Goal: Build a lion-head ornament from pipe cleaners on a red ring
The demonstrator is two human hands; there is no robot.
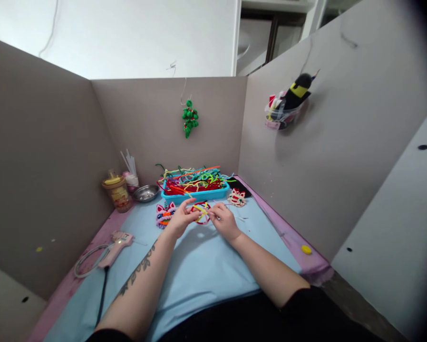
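A small round frame of red and yellow pipe cleaners is held up above the blue cloth, between both hands. My left hand grips its left edge between thumb and fingers. At its right side, my right hand is closed, with fingertips pinched on the frame. A purple and orange animal-face piece lies just left of my left hand. Beyond my right hand sits a cream and red animal-face piece. Behind the hands stands a blue tray heaped with coloured pipe cleaners.
On the left are a pink glue gun with its cable, a lidded cup and a metal bowl. A yellow round object lies at right. Grey panels enclose the table; a green ornament and a holder hang there.
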